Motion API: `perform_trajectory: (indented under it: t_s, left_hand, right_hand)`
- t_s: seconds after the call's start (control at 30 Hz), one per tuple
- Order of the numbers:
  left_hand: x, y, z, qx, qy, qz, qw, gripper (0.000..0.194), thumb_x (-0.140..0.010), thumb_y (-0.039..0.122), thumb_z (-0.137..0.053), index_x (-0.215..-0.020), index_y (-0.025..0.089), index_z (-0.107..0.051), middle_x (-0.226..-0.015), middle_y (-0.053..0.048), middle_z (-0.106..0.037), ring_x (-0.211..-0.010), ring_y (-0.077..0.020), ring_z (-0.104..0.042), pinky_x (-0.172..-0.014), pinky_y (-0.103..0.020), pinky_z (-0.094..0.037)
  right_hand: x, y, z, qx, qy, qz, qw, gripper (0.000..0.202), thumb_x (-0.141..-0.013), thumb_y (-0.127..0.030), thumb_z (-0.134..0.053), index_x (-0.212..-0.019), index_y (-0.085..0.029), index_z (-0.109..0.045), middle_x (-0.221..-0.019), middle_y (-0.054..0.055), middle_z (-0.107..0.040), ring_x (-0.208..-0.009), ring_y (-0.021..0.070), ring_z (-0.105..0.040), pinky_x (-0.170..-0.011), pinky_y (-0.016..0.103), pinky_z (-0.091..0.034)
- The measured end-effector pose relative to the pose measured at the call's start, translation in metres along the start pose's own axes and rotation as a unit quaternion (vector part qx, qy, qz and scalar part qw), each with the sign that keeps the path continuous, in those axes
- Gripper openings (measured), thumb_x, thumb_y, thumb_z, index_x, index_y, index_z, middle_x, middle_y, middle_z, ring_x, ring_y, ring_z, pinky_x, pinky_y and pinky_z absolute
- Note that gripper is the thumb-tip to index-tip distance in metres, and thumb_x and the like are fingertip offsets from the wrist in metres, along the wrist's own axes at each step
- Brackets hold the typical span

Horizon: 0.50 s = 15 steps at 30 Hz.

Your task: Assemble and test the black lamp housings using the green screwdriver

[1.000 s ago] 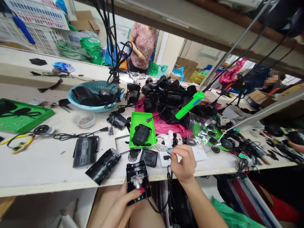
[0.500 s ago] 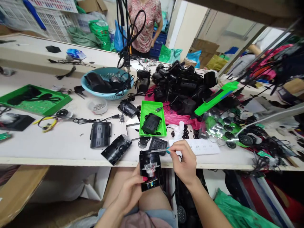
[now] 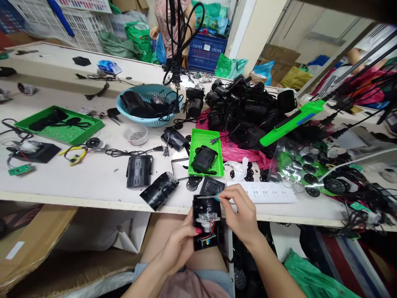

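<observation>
My left hand (image 3: 182,238) is closed around an open black housing (image 3: 206,244) at the table's front edge, above my lap. Inside the housing show a clear and white part (image 3: 207,219), red wires and a small circuit board. My right hand (image 3: 237,207) pinches a thin pale strip (image 3: 203,197) with a blue-green end, lying across the housing's top end. Just behind it is a square black part (image 3: 212,187). Two black shells, one upright (image 3: 138,171) and one tilted (image 3: 159,191), lie to the left.
A green basket (image 3: 221,163) holds a black shell. Behind are a blue basket (image 3: 124,114), a bowl of small metal pieces (image 3: 135,135) and a heap of black devices (image 3: 248,103). A white power strip (image 3: 279,194) lies right. A person (image 3: 170,29) stands beyond the table.
The camera view has shifted, so the table things appear farther right. My right hand and the strip have come closer in over the housing's top end. The person beyond the table has moved left.
</observation>
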<state>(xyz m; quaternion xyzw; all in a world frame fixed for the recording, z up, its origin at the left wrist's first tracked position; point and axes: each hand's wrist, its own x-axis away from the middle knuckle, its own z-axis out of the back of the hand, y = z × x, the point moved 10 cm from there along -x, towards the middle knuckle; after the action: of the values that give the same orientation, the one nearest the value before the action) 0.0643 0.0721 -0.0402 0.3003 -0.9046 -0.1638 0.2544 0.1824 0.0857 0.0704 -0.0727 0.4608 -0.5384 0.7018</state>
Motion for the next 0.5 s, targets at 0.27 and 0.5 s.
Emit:
perform_trajectory:
  t_s: [0.27,0.5]
  left_hand:
    - [0.001,-0.0037,0.0028,0.002,0.019,0.009,1.0,0.061,-0.073,0.01,-0.053,-0.133,0.021,-0.06,-0.118,-0.004,-0.071,-0.123,-0.0288,-0.053,-0.111,-0.041,-0.03]
    - [0.0011,-0.0006,-0.0021,0.009,0.013,0.0,1.0,0.07,-0.072,0.008,-0.051,-0.14,0.022,-0.053,-0.124,-0.003,-0.067,-0.124,-0.0278,-0.052,-0.111,-0.039,-0.03]
  right_hand:
    - [-0.0026,0.0013,0.0024,0.008,0.012,-0.013,1.0,0.017,-0.091,-0.002,-0.054,-0.094,-0.019,-0.058,-0.086,0.002,-0.055,-0.081,0.0138,-0.056,-0.071,0.028,-0.046]
    - [-0.0007,0.0025,0.0014,0.0,0.013,-0.009,1.0,0.018,-0.09,-0.001,-0.055,-0.093,-0.018,-0.058,-0.086,0.002,-0.055,-0.081,0.0128,-0.055,-0.071,0.027,-0.045]
